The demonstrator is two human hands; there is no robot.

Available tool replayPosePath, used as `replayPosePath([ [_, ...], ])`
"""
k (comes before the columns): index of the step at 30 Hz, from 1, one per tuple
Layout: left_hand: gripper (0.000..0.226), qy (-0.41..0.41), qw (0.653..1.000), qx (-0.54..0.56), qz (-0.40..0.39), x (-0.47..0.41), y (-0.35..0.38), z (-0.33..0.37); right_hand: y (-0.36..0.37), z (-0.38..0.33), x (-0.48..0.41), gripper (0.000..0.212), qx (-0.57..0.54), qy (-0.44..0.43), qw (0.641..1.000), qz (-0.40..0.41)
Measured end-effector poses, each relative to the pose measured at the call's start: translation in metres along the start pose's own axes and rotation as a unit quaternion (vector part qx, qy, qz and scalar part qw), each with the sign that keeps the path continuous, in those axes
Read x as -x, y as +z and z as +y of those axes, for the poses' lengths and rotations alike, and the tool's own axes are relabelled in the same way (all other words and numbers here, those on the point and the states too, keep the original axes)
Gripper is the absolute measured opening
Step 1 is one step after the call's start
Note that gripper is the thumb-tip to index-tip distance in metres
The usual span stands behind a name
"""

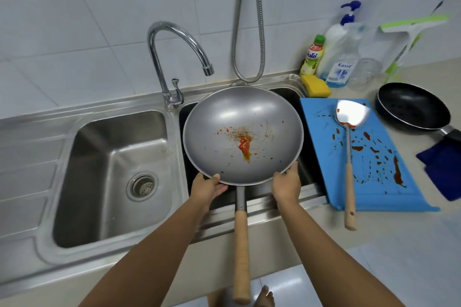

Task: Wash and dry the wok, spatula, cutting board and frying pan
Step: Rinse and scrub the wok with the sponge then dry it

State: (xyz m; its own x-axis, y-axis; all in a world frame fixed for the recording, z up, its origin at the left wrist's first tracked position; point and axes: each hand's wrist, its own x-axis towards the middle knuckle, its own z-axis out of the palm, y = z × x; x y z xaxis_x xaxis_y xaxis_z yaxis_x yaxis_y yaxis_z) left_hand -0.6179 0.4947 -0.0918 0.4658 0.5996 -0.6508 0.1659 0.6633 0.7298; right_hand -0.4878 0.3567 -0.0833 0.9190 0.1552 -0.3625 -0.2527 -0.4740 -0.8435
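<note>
Tiled wall [74, 20], steel double sink [99, 152] in a beige bench [399, 237]; stained wok [243, 117] over the right basin, left hand [208, 188] and right hand [287, 185] fingers [293, 169] curled round its near rim

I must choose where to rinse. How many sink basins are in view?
2. The left basin is left of the tap. The right basin is under the wok, which covers most of it.

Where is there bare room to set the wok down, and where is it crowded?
Free: the left basin, between tap and drainboard, and the counter nearer than the cutting board. Crowded: right of the wok, with spatula, frying pan, bottles.
</note>
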Motion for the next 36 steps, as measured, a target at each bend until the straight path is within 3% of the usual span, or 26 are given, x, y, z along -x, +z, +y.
replayPosePath([
  [6, 0.051, -0.009, 0.999, -0.031, -0.017, 0.0, -0.005, 0.005, 0.015, 0.008, 0.003, 0.079, -0.06, 0.029, 0.998, -0.015],
  [11, 0.053, 0.06, 0.988, -0.133, 0.045, 0.003, -0.007, 0.003, 0.022, 0.007, 0.007, 0.076, -0.088, 0.042, 0.995, 0.007],
  [20, 0.073, 0.212, 0.918, -0.331, 0.058, -0.003, -0.021, 0.018, 0.027, 0.012, 0.007, 0.07, -0.076, 0.014, 0.996, 0.036],
  [29, 0.074, 0.336, 0.759, -0.555, 0.061, -0.071, -0.011, 0.088, 0.028, 0.009, 0.012, 0.065, 0.004, 0.001, 0.997, 0.076],
  [33, 0.071, 0.359, 0.747, -0.553, 0.085, -0.1, -0.014, 0.12, 0.031, 0.007, 0.015, 0.068, 0.016, -0.013, 0.996, 0.085],
  [36, 0.068, 0.432, 0.746, -0.496, 0.105, -0.116, -0.016, 0.143, 0.033, 0.007, 0.018, 0.069, 0.019, -0.024, 0.995, 0.1],
])
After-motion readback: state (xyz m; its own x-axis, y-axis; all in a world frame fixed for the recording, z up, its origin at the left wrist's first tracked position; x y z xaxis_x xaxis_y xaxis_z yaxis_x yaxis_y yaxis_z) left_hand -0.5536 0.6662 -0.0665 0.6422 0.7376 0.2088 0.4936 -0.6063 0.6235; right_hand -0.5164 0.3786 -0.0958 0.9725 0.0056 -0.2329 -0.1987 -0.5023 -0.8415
